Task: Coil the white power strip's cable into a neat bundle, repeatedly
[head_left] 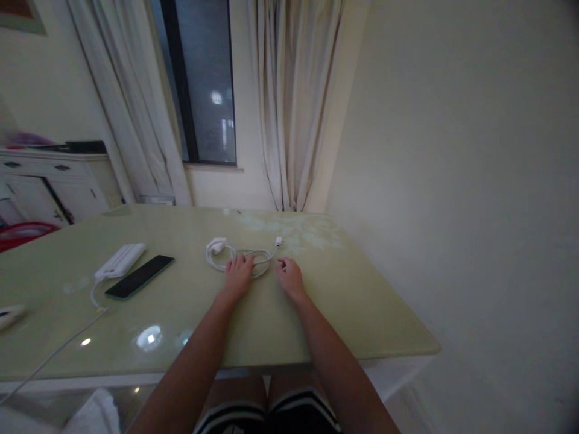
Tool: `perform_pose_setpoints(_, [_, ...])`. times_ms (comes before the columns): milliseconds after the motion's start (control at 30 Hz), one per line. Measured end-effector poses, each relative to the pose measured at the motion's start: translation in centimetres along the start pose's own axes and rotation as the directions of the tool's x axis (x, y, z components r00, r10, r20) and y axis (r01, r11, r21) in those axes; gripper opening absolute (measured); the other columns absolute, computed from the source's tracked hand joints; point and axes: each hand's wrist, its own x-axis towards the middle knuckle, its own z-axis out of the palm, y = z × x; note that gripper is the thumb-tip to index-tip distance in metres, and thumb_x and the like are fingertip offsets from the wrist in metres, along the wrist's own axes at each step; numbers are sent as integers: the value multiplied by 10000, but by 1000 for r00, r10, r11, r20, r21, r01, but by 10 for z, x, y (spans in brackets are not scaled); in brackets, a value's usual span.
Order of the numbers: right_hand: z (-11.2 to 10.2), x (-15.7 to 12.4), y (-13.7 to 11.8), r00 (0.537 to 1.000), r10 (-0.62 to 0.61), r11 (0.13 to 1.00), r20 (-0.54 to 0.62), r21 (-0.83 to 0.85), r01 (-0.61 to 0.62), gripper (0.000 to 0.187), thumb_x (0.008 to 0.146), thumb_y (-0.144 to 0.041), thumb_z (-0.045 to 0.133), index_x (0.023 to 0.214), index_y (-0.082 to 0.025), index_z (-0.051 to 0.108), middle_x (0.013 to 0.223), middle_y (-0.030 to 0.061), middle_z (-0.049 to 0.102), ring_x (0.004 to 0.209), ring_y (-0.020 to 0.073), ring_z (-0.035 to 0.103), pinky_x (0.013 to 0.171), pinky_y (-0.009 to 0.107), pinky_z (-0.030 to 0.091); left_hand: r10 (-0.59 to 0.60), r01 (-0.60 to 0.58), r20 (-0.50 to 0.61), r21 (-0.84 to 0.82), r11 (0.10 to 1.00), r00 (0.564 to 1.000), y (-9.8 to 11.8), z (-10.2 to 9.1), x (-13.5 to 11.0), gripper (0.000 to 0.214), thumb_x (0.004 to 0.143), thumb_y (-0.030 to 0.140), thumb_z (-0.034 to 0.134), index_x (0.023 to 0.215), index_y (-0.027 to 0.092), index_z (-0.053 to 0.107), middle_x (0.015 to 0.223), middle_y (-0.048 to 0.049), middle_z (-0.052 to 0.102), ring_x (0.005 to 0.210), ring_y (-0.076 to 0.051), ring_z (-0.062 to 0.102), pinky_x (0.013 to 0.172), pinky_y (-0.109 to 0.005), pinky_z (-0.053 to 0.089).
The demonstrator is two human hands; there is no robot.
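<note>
A white charging cable (260, 276) lies in loose loops on the tabletop, with a white power adapter (218, 245) at its left end and a small white plug (278, 242) at its upper right end. My left hand (239, 274) rests over the loops, its fingers extended across the cable and touching it. Just right of the loops, my right hand (291, 278) sits on the table with its fingers curled in. Nothing shows between those fingers. Part of the cable is hidden under my left hand.
On the left of the glossy green table (362, 313) lie a black phone (140, 277) and a white power strip (121, 261) whose cord runs off the front edge. A white object (11, 314) sits at far left. A wall (452, 181) borders the right side.
</note>
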Motion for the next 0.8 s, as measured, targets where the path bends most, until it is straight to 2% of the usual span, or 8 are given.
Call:
perform_pose_setpoints(100, [1,-1,-1,1000,-17,1000,18,14,17,323,920,-186,527,1180,-163,717,1142,98,713,917,160,665,912,253,480,-122,123,-40,30,992,992,-10,-3,0,382,995,289,407,1313,209,602,1189,-189,583,1149,-344,542,980,-471,403])
perform_pose_setpoints(167, [1,-2,-2,1000,-25,999,19,24,24,322,915,-184,529,1175,-157,717,1138,99,712,912,160,663,905,258,483,-136,137,-59,8,991,989,-10,-5,0,386,974,235,408,1302,189,606,1200,-200,588,1161,-355,538,988,-485,397])
perform_pose_setpoints(233, [1,-2,-3,999,-35,999,15,37,35,311,920,-187,527,1163,-154,718,1123,97,717,911,161,663,891,258,485,-68,64,-66,-62,996,995,-5,-6,-1,457,921,154,430,1350,204,577,1245,-183,591,1189,-340,530,1024,-487,381])
perform_pose_setpoints(300, [1,-4,-5,998,-57,997,14,59,56,288,938,-196,517,1132,-153,726,1095,94,729,906,161,667,874,253,482,88,-100,-78,-160,982,993,7,-6,-3,588,844,98,468,1411,239,527,1320,-143,584,1246,-309,508,1082,-473,350])
perform_pose_setpoints(367, [1,-5,-7,996,-83,994,23,79,81,265,959,-214,511,1085,-155,735,1048,90,745,882,162,672,842,246,480,272,-286,-89,-253,924,958,21,-6,-5,664,794,98,507,1438,259,500,1379,-105,574,1294,-284,484,1129,-459,317])
perform_pose_setpoints(433, [-1,-6,-10,996,-89,993,29,79,87,237,961,-231,529,1039,-161,742,1005,88,756,861,167,675,806,240,476,380,-390,-97,-325,861,920,33,-4,-8,679,776,122,539,1443,240,494,1394,-101,578,1305,-275,483,1149,-452,309])
perform_pose_setpoints(533, [-4,-8,-13,997,-67,996,39,59,64,203,947,-244,566,1004,-175,748,984,82,769,854,173,681,777,234,468,392,-403,-110,-380,832,913,41,0,-9,653,776,139,557,1425,200,514,1358,-115,611,1279,-271,514,1137,-434,344])
perform_pose_setpoints(800, [-6,-11,-16,987,-128,992,95,-9,130,260,976,-256,525,985,-189,776,999,85,782,876,170,699,778,220,446,359,-367,-95,-390,845,928,30,5,-6,571,810,127,556,1372,222,594,1272,-98,694,1197,-251,612,1129,-437,376])
